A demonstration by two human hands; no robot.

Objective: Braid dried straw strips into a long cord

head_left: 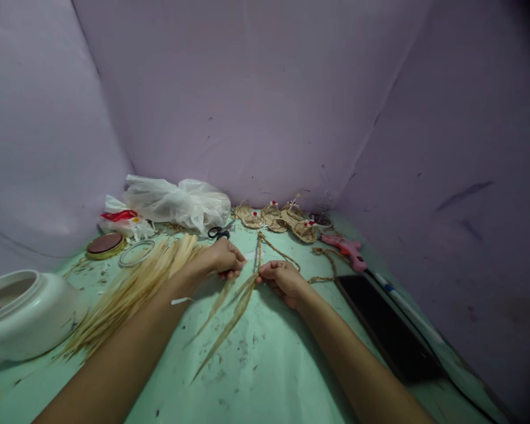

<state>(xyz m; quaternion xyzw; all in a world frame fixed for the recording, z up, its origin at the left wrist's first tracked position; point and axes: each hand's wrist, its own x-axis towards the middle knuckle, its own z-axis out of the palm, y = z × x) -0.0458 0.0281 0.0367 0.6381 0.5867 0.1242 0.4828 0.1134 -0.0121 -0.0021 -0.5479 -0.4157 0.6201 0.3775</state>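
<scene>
My right hand (285, 281) pinches the lower end of a thin braided cord (260, 250) of tan plant fibre. From that pinch a loose fibre strand (229, 323) fans out toward the front of the table. My left hand (227, 259), just to the left, is closed with its fingertips together on another fibre strand (218, 303), which trails below it. The cord runs up to a bend and comes back down behind my right hand; more braided cord (329, 253) lies to the right. Beside my left forearm spreads a bundle of pale dry fibre (128, 300).
Black-handled scissors (219, 232), a plastic bag (181, 203) and several small woven slippers (274, 219) lie along the back. A tape roll (136, 253), a round tin (106, 244) and a white pot (39, 321) are left. On the right are a pink glue gun (351, 250) and a dark phone-like slab (391, 330).
</scene>
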